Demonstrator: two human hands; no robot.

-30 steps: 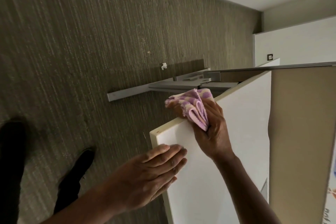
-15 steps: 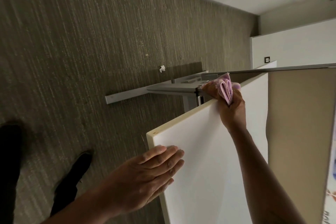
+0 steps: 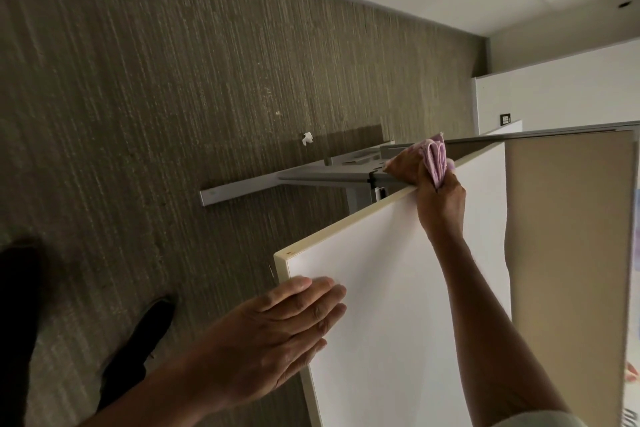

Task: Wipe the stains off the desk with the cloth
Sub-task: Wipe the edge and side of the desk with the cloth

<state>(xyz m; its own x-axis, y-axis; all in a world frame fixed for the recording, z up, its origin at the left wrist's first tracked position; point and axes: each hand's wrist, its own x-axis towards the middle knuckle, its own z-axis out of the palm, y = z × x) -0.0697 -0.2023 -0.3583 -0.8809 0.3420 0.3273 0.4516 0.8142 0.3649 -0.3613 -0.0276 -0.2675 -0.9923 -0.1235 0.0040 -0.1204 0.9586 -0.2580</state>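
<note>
Slid farther along the bench (image 3: 398, 288) edge, the right hand (image 3: 441, 204) grips the pink cloth (image 3: 437, 159) — well beyond the left hand (image 3: 277, 333), flat and straight-fingered on the corner.

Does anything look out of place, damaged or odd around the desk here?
One thing: a small white crumpled scrap lies on the carpet beyond the desk, like dropped litter. The right hand holds the cloth at the desk's far edge; the left hand rests flat on it.
</note>
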